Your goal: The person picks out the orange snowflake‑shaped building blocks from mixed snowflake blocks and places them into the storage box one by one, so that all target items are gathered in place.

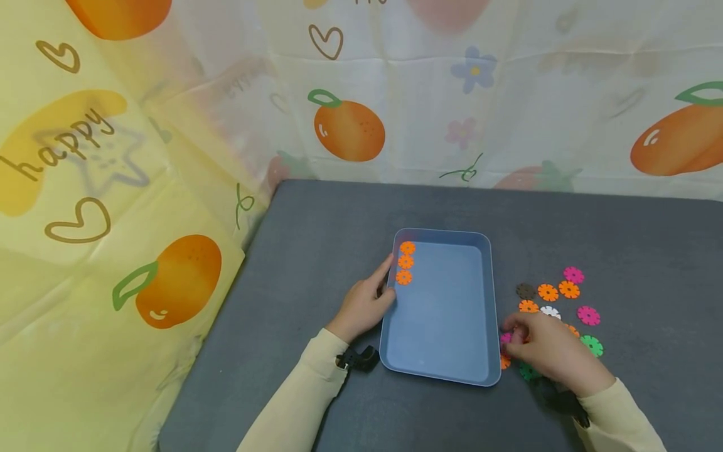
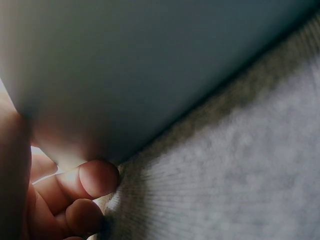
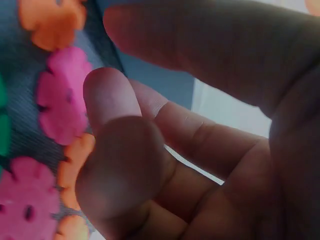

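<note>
Head view first: blue tray (image 1: pixel 440 233) near the middle of the dark grey table (image 1: pixel 316 251), long side running from 12 to 6 o'clock. Inside it, at about 11 o'clock, three orange discs (image 1: pixel 405 262) in a short column just beside the left wall.

Left hand (image 1: pixel 367 301) at 9 o'clock of the tray, holding its left rim in a narrow grip. On the left wrist view, curled fingers (image 2: pixel 97 179) pressed against the tray wall (image 2: pixel 150 65), down on the table surface (image 2: pixel 240 175).

Right hand (image 1: pixel 550 351) at about 4 o'clock of the tray, fingertips down on a pink disc (image 1: pixel 505 338) just beside the tray's right wall. On the right wrist view, bent fingers (image 3: pixel 112 100) close over this pink disc (image 3: pixel 62 100), which seems to lie flat on the table; cannot tell if already pinched or only touched.

At 3 o'clock of the tray, a loose group of toothed discs: brown (image 1: pixel 525 290), white (image 1: pixel 550 311), green (image 1: pixel 592 344), more orange (image 1: pixel 547 292) and more pink (image 1: pixel 573 274).

Probably the picking step of sorting discs into the tray, with only orange ones placed so far. Next move calls for a firm pinch on one thin disc only, without dragging its neighbours, and a steady tray.
</note>
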Tool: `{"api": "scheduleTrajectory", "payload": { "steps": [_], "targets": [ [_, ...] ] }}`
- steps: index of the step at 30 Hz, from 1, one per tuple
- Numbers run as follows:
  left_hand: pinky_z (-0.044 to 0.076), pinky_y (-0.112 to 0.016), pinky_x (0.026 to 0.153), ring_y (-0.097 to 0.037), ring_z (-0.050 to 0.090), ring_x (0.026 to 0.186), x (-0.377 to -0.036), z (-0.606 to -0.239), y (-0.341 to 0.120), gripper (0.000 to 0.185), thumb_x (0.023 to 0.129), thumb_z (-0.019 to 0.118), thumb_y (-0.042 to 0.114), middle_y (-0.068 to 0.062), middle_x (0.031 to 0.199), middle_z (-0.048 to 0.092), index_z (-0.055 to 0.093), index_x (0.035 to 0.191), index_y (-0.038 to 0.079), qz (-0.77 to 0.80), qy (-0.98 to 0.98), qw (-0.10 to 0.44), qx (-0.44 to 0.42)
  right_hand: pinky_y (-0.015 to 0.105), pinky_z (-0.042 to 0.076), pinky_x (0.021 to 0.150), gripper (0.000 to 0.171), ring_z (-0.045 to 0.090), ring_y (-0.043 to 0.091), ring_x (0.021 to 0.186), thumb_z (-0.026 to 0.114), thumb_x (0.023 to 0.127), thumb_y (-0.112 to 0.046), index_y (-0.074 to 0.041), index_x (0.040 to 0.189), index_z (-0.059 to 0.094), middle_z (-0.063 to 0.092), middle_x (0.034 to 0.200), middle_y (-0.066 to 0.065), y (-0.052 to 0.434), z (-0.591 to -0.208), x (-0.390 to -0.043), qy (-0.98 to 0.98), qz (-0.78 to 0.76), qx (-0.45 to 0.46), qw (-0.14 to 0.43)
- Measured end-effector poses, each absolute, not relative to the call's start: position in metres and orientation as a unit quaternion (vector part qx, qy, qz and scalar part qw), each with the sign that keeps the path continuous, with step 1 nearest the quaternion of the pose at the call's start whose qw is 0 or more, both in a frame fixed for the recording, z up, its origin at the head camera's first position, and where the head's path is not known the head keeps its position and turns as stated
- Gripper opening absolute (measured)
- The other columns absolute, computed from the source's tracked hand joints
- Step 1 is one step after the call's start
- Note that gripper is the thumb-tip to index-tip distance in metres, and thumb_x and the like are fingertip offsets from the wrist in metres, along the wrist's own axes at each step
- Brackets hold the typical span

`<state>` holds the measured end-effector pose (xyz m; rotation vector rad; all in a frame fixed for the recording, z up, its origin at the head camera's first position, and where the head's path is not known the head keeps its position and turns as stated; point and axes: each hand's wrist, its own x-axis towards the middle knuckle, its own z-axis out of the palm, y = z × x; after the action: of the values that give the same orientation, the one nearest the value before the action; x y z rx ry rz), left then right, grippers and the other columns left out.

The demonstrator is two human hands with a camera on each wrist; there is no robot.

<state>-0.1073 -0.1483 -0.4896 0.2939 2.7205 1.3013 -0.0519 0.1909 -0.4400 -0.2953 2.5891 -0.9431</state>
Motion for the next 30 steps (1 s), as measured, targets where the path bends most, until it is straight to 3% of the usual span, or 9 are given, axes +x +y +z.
{"api": "scheduleTrajectory", "payload": {
  "steps": [9,18,30],
  "targets": [
    [0.029,-0.026,0.051,-0.009,0.034,0.05,-0.1078,-0.4895,-0.149,0.07,0.098,0.054,0.021,0.005,0.066,0.047,0.035,0.166,0.025,0.42,0.9,0.054,0.102,0.029,0.041,0.06,0.016,0.05,0.015,0.069,0.082,0.081,-0.01,-0.008,0.093,0.071,0.055,0.074,-0.002,0.1856,-0.4472,-0.0465,0.922,-0.316,-0.109,0.195],
    [0.028,-0.027,0.051,-0.009,0.034,0.05,-0.1076,-0.4886,-0.1486,0.07,0.098,0.053,0.022,0.005,0.066,0.046,0.035,0.166,0.025,0.419,0.9,0.056,0.102,0.028,0.032,0.058,0.024,0.044,0.013,0.064,0.078,0.08,-0.007,-0.017,0.073,0.057,0.046,0.069,-0.004,0.1819,-0.4503,-0.0434,0.933,-0.291,-0.131,0.169],
    [0.028,-0.027,0.052,-0.009,0.034,0.051,-0.1067,-0.4866,-0.1482,0.07,0.098,0.053,0.022,0.004,0.067,0.047,0.035,0.166,0.025,0.422,0.899,0.059,0.099,0.028,0.04,0.061,0.02,0.049,0.013,0.069,0.082,0.084,-0.013,-0.014,0.082,0.063,0.052,0.073,-0.003,0.1874,-0.4489,-0.0426,0.931,-0.294,-0.12,0.179]
  ]
}}
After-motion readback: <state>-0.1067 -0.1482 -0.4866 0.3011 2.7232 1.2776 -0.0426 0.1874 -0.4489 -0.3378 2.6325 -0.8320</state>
